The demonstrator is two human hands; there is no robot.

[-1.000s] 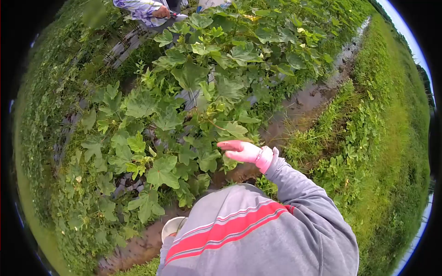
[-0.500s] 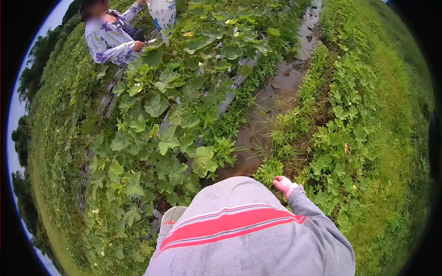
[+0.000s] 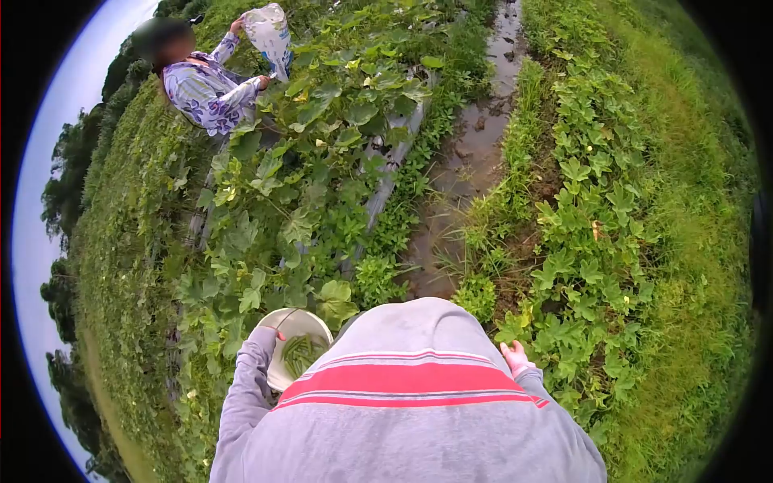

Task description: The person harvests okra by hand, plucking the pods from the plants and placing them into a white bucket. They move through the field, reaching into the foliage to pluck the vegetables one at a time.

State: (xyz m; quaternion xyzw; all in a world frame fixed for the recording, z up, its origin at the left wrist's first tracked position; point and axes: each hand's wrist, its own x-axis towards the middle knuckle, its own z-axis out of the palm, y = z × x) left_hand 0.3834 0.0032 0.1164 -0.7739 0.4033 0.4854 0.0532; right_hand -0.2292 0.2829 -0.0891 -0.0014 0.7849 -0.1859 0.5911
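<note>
My left hand (image 3: pixel 279 332) is closed at the thin handle of a white bucket (image 3: pixel 274 372), close to my left side. Long, slender green pods (image 3: pixel 301 352) lie inside the bucket. To the right of my body, my right hand (image 3: pixel 515 355) hangs low beside leafy plants (image 3: pixel 564 338); its fingers look loosely apart and no object shows in it. My grey shirt with a red stripe (image 3: pixel 403 380) covers the lower middle of the view.
A muddy, wet furrow (image 3: pixel 435 233) runs ahead between leafy rows. Tall broad-leaved plants (image 3: pixel 266 233) stand on the left, above plastic sheeting (image 3: pixel 385 189). At the upper left, a person in a patterned shirt (image 3: pixel 213 97) holds up a printed white bag (image 3: pixel 270 39). Grass (image 3: pixel 684 266) borders the right.
The bucket has come forward on my left, so its pods and my left hand now show. My right hand has drawn back slightly. The other person has lifted the bag and turned.
</note>
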